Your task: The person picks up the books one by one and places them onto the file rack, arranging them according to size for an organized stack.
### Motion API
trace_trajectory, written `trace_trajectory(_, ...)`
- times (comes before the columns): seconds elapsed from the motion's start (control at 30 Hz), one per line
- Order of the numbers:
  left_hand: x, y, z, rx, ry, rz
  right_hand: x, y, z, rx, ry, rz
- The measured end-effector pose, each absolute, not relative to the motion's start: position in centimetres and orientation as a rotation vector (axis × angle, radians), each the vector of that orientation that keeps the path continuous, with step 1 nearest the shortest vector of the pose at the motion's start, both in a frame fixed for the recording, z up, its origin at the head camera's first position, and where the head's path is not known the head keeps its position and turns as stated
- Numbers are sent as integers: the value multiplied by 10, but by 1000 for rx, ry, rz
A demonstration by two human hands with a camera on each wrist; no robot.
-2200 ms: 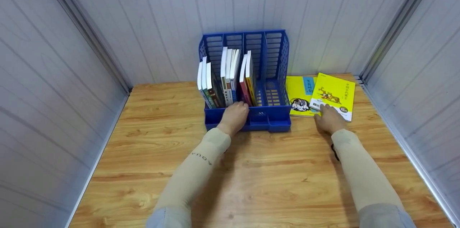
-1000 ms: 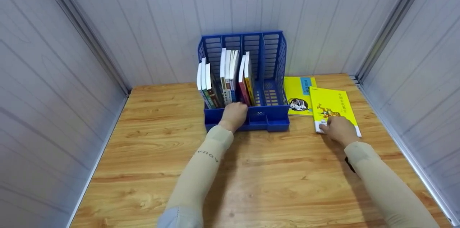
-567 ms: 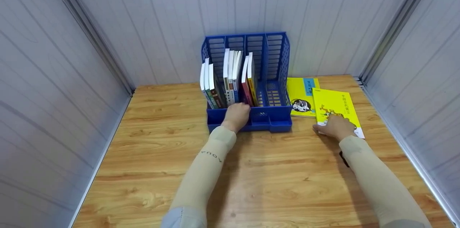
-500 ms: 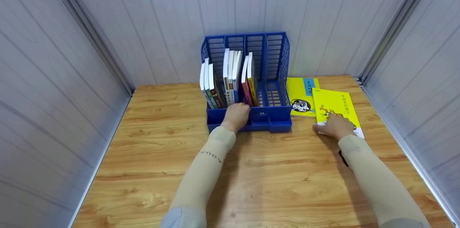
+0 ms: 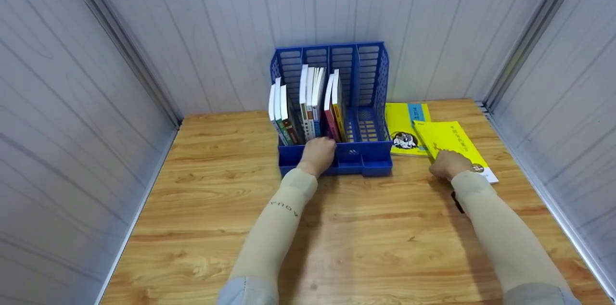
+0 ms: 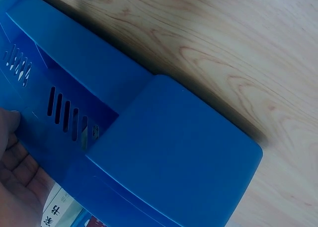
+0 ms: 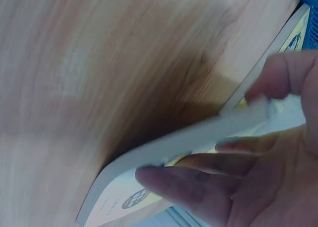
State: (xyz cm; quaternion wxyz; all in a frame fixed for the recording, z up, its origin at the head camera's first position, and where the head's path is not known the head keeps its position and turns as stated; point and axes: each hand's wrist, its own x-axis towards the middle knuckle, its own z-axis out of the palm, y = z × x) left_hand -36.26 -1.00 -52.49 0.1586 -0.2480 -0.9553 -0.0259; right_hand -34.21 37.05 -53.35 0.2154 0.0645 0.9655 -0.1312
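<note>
Against the back wall stands a blue desktop file rack with upright dividers. My left hand grips its front wall; in the left wrist view the thumb lies on one face of that wall and the fingers on the other. To the right, my right hand pinches a yellow paperback book by its near left corner. In the right wrist view the book's page edge bends up off the table, with the thumb at the edge and the fingers over the cover. The fingertips are partly hidden in the head view.
Several books lean upright in the rack's left slots, and its rightmost slot holds none. A second yellow book lies flat beside the rack, partly under the held one. Walls enclose the wooden table at the back and sides.
The right hand has drawn the upper yellow book toward the near edge, then shifted onto its near left corner, which is now raised, and the book has turned slightly. The left hand stays on the rack.
</note>
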Motion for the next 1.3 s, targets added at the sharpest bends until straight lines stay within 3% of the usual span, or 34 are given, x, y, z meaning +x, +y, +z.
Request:
trace_trajectory(0.67, -363, -6, -529, -684, -2745, -119, -327, 376, -527, 178, 2976, -233)
trace_trajectory(1.3, -352, -4, -525, -642, -2671, 53, -314, 381, -497, 178, 3234, -609)
